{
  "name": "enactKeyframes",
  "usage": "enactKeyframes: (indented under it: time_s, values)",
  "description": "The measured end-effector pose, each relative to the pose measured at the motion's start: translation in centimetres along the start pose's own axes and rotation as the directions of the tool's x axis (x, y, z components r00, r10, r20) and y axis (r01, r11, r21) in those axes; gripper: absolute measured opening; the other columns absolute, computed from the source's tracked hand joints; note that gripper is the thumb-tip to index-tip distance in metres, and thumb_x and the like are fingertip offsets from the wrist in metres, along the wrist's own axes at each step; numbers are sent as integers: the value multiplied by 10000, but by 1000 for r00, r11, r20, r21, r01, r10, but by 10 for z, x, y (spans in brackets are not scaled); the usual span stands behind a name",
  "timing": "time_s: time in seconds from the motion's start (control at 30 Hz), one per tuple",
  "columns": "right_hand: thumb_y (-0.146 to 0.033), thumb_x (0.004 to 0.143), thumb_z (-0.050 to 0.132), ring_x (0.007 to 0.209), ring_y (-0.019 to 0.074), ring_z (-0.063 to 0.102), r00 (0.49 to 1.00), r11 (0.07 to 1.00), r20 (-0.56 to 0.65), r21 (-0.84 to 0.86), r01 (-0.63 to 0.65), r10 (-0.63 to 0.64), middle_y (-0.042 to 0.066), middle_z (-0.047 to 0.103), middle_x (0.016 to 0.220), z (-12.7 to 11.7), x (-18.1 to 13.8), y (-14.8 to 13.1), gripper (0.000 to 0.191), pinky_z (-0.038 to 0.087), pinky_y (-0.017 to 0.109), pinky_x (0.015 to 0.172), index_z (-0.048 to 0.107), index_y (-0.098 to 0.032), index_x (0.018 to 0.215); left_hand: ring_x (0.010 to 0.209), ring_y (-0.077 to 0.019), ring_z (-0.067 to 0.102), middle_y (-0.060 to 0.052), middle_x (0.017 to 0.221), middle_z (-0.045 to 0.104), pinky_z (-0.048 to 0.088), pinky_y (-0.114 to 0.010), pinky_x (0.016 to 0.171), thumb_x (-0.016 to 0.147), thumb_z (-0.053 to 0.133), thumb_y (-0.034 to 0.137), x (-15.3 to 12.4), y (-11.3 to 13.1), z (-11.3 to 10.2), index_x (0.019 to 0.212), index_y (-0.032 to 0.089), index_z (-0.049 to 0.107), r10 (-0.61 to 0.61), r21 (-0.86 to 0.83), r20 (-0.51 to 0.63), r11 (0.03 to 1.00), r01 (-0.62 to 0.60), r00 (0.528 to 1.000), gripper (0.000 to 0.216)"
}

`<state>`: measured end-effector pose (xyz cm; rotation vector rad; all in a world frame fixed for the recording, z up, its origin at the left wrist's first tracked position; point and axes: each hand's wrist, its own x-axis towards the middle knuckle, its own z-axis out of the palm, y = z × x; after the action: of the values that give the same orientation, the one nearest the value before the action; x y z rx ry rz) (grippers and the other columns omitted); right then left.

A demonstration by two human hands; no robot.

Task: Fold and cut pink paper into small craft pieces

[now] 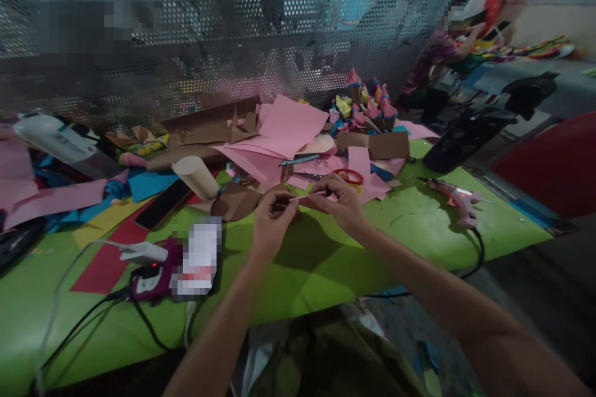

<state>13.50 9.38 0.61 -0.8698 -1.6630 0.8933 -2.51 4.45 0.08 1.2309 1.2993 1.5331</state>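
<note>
Between my two hands, above the green table [326,273], stretches a thin strip of pink paper [303,197]. My left hand [274,214] pinches its left end, fingers closed. The other end sits in the closed fingers of my right hand [339,201]. Just behind my right hand lie scissors with red handles [348,175]. Sheets of pink paper [291,127] are heaped beyond the hands. A piece of brown paper [236,201] lies to the left of my left hand.
A pink glue gun [454,198] with a cable lies at the right. On the left are a power strip [156,273] with cords, a dark phone [162,203] and a cardboard tube [195,177]. Paper flowers [367,102] stand at the back. A person [433,56] sits far right.
</note>
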Motion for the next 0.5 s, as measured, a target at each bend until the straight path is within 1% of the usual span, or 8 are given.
enactKeyframes:
  time_s: [0.2,0.37,0.5]
  values:
    - [-347,798,712,806,194,537,1000,1000,-11,-2,5,-5,35,610,780,0,0,0,151,408,314,681,671,-222,723,608,-130,617,5,663,647,525,-246,601,737,734,372,0,3,0,788,187,660,25,33,-20,999,-24,1000,205]
    - [-354,809,697,794,182,545,1000,999,2,-33,3,-3,29,614,788,0,0,-1,159,415,299,667,669,-214,741,602,-117,615,13,664,641,520,-222,578,727,736,347,1,2,0,778,179,656,14,8,-7,1000,-14,1000,192]
    - [-351,814,697,774,176,550,1000,999,2,-26,27,-27,25,615,771,1,0,-1,164,416,294,655,665,-211,735,597,-114,609,15,656,635,522,-220,578,724,742,347,1,2,0,775,182,654,6,-11,-1,1000,-6,1000,194]
